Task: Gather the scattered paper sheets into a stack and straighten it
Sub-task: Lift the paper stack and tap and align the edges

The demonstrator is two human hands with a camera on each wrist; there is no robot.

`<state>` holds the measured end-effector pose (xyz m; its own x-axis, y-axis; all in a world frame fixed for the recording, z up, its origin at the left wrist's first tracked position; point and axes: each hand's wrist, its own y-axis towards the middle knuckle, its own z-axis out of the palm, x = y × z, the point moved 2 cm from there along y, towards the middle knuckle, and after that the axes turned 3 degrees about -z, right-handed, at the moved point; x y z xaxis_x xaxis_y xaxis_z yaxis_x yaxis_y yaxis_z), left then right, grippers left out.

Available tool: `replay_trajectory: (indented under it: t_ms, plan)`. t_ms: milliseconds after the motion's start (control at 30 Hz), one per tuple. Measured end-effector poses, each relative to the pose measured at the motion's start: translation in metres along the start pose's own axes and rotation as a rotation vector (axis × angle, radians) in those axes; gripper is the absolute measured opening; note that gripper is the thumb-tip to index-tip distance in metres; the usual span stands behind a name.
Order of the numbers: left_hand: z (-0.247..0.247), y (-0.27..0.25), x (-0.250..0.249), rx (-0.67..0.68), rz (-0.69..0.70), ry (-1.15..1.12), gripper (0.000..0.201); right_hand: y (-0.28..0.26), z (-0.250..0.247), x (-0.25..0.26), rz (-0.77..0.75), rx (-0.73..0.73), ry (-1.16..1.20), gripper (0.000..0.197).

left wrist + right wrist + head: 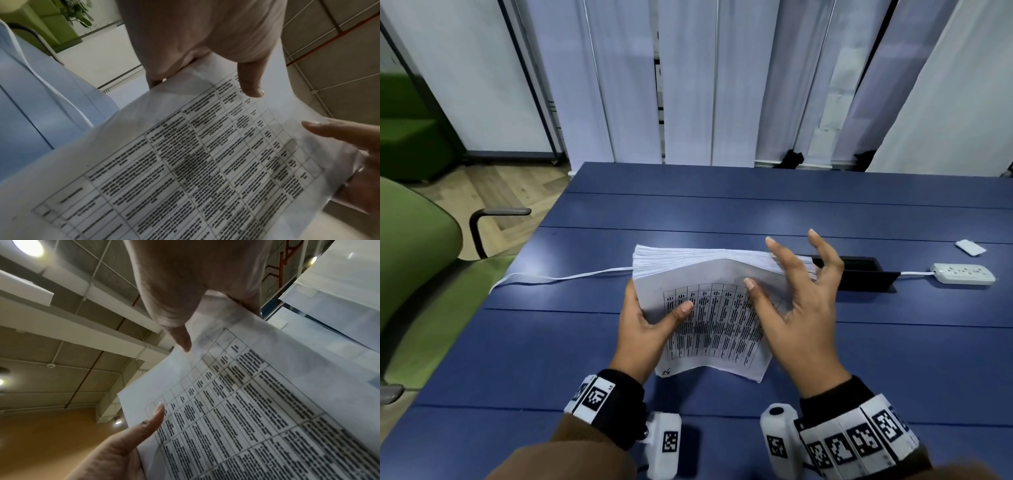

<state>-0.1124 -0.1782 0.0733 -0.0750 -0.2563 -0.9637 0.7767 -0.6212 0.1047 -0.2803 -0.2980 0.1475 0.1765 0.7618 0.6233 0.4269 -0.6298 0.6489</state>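
Head view: the stack (709,308) stands on its lower edge on the blue table (722,404), tilted back toward the person, its printed face toward the camera. Its long axis runs left to right, and the fanned top edge faces up and away. The left hand (643,329) grips the stack's left side, thumb curled over the printed face, the other fingers hidden behind. The right hand (801,301) rests against the right end with fingers spread wide and nearly straight, thumb on the face; nothing is pinched. Just behind the stack a white cable (558,278) runs left, and a black cable slot (859,274) lies to the right, with a power strip (964,273) beyond it and a small white scrap (970,247) farther back. A green chair (417,274) stands left of the table; vertical blinds (688,82) hang behind.

Left wrist view: the thumb presses on the printed table of the top sheet (195,162); the right hand's fingertip (312,126) touches its far edge.

Right wrist view: the same sheet (246,402) slants down to the right under a concrete ceiling (61,340) with a round lamp (28,247).
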Motion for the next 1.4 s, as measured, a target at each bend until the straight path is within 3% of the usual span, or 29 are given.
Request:
replay_trajectory:
  t_ms: [100, 267, 667, 933, 1200, 1300, 1400]
  plan:
    - [-0.001, 0.001, 0.006, 0.008, -0.009, -0.008, 0.069, 0.0, 0.001, -0.001, 0.035, -0.005, 0.031, 0.055]
    - [-0.008, -0.002, 0.018, 0.016, -0.032, -0.018, 0.071, -0.004, 0.005, -0.009, 0.08, 0.024, 0.087, 0.078]
    - [-0.014, -0.006, 0.035, -0.047, 0.027, 0.051, 0.071, -0.006, 0.006, -0.011, 0.017, -0.006, -0.025, 0.055]
    - [-0.015, -0.012, 0.042, -0.037, -0.011, 0.091, 0.075, -0.004, 0.003, -0.009, -0.033, -0.062, -0.044, 0.046]
    - [-0.012, -0.016, 0.043, -0.014, -0.017, 0.117, 0.083, -0.001, 0.004, -0.006, -0.006, 0.008, -0.041, 0.04]
    - [-0.01, -0.016, 0.042, -0.004, -0.008, 0.12, 0.082, -0.001, 0.005, -0.007, 0.021, 0.007, -0.041, 0.044]
    - [-0.011, -0.016, 0.039, -0.014, -0.006, 0.122, 0.076, -0.002, 0.005, -0.01, 0.08, -0.012, 0.004, 0.065]
